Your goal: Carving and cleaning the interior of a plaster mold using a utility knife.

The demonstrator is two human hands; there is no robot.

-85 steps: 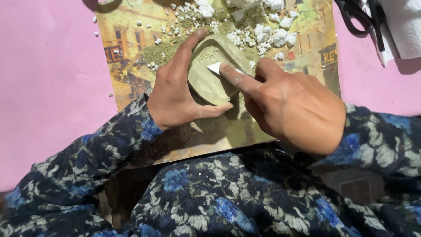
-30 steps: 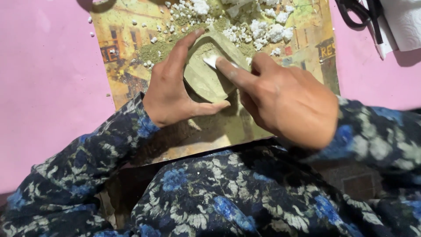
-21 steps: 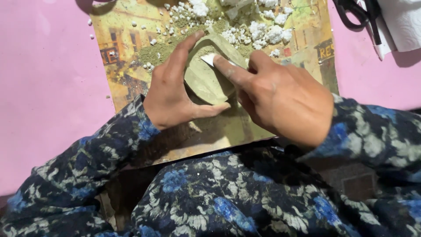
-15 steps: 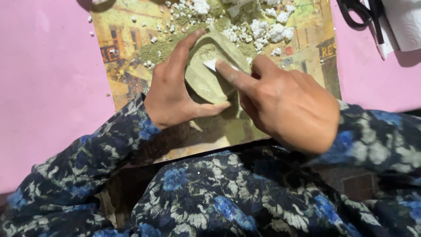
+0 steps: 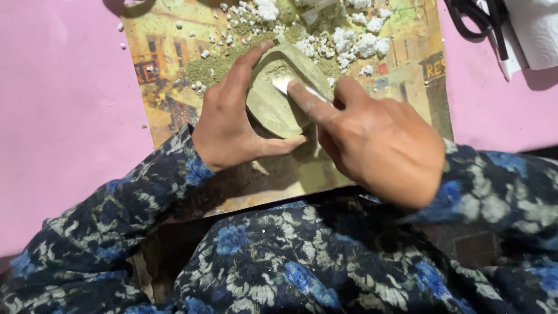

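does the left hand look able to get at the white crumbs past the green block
Probably yes. The left hand cradles the green block, its forefinger already pointing toward the white crumbs lying just beyond on the printed board. Nothing stands between; it would only need to release the block.

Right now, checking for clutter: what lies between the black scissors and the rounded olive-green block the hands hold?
In the head view, white crumbs on the picture board lie between scissors and block.

Carved block (image 5: 279, 102) on printed board (image 5: 168, 87), board on table cover (image 5: 64, 116). Left hand (image 5: 232, 125) left of block, right hand (image 5: 378, 145) right, blade (image 5: 285, 87) on block. Crumbs (image 5: 349, 40) far side. Scissors (image 5: 471, 17) far right.
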